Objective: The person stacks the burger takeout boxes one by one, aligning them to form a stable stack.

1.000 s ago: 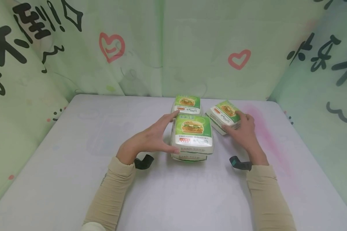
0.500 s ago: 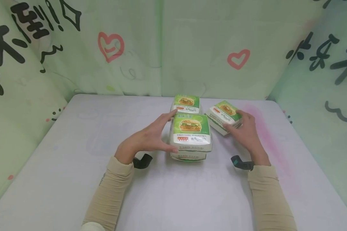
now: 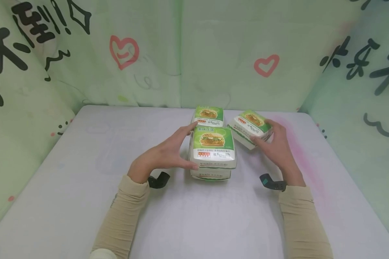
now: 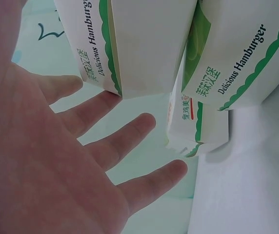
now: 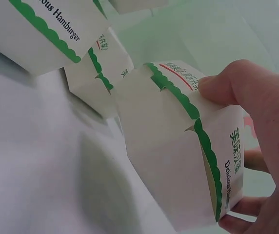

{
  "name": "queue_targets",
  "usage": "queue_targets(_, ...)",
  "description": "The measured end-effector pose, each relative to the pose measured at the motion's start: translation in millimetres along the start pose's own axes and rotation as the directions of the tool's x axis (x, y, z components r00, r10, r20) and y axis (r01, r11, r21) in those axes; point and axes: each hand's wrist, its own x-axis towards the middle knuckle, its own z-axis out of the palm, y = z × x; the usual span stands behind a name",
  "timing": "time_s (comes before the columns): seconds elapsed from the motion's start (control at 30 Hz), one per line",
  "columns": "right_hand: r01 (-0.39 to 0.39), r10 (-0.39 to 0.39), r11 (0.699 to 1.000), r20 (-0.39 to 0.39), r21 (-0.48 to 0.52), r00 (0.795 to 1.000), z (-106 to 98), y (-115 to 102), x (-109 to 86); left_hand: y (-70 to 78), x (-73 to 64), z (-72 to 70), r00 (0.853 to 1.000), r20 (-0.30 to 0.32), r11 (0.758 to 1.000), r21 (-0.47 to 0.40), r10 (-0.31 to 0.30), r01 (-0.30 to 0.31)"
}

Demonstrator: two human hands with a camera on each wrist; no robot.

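Observation:
In the head view, my left hand (image 3: 163, 153) spans the left side of an upper hamburger box (image 3: 213, 144), thumb at its front corner and forefinger at its back corner. The left wrist view shows the other fingers (image 4: 129, 136) spread, some fingertips right at the box's edge. This box sits on a lower hamburger box (image 3: 210, 175). On the right, my right hand (image 3: 277, 145) grips another hamburger box (image 3: 251, 126), turned at an angle. The right wrist view shows the thumb (image 5: 222, 87) pressing its side, with fingers beyond it.
Behind the stack stands another hamburger box (image 3: 209, 116), close to the held box's left corner. The white table (image 3: 194, 219) meets a green backdrop (image 3: 214, 72) at its back edge, and similar printed sheets flank both sides.
My right hand has tilted and raised its hamburger box slightly, shifting it a little back and to the left. The left hand and the stack have stayed almost still.

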Motion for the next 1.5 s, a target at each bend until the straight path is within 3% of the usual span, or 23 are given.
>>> queue_targets(0.33, 0.036, -0.036, 0.999, 0.001, 0.025, 0.999, -6, -10, -4.3, -0.3, 0.3, -0.5, 1.0, 0.008, 1.0, -0.012, -0.007, 0.007)
queue_targets(0.8, 0.206, -0.206, 0.978, -0.012, 0.02, 0.978, -12, -20, -8.6, -0.7, 0.1, -1.1, 1.0, 0.009, 1.0, -0.01, -0.017, 0.017)
queue_targets(1.13, 0.22, -0.221, 0.975, -0.031, -0.017, 0.975, -18, -36, -16.7, -0.4, -0.5, -1.6, 1.0, 0.01, 1.0, -0.016, -0.004, 0.004)
queue_targets(1.5, 0.256, -0.244, 0.963, -0.126, 0.086, 0.962, -23, -42, -18.9, 0.3, 0.6, -1.2, 1.0, 0.018, 1.0, -0.012, -0.016, 0.016)
